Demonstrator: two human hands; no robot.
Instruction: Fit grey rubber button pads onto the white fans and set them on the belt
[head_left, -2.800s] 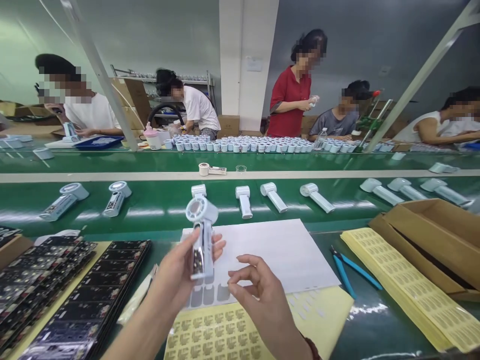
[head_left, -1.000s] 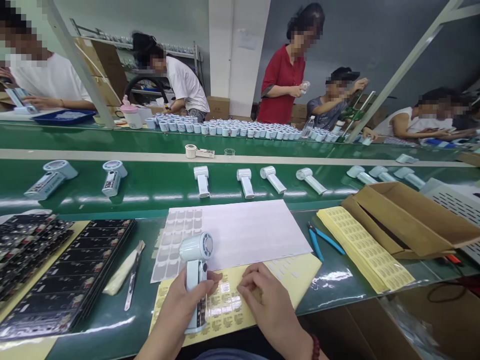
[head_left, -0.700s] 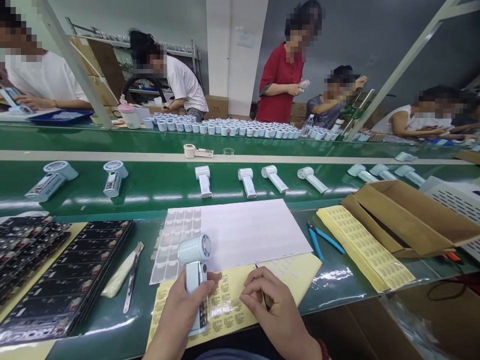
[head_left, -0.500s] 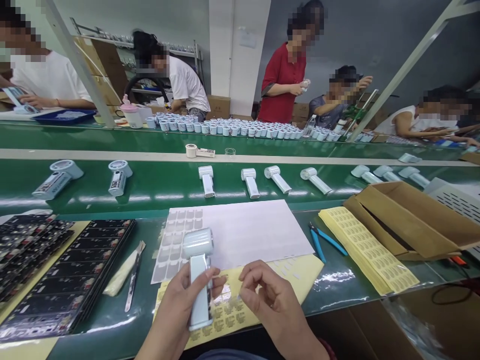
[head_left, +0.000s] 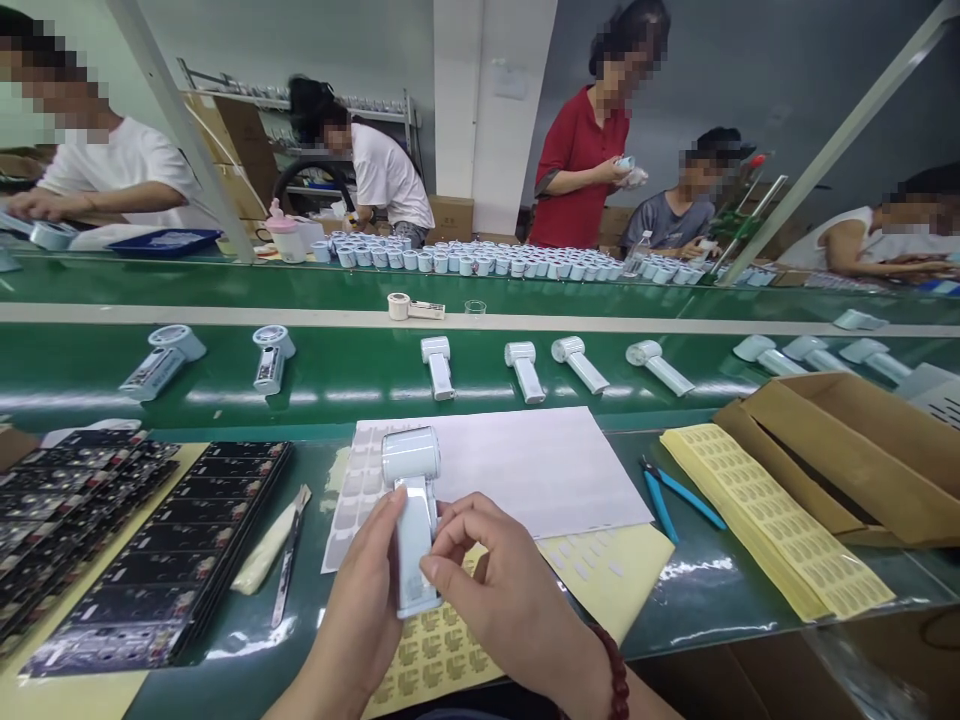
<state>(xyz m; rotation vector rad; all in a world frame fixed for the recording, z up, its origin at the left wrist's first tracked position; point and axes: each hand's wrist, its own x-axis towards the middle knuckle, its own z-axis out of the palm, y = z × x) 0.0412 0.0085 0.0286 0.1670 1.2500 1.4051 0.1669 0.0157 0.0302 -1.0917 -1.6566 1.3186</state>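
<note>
My left hand is wrapped round the handle of a pale blue handheld fan, held upright with its round head on top. My right hand is closed in a pinch with its fingertips pressed against the right side of the fan's handle; whether a sticker is under them is hidden. Below both hands lies a yellow sheet of small labels. A white sheet with grey stickers lies just behind the fan.
Several similar fans lie on the green belt beyond. Black trays of parts and tweezers sit left. Blue cutters, a yellow label stack and a cardboard box sit right. Other people work across the line.
The fan has been turned in my left hand so its plain back faces me. My right hand rose from the yellow label sheet and pressed its fingertips onto the handle.
</note>
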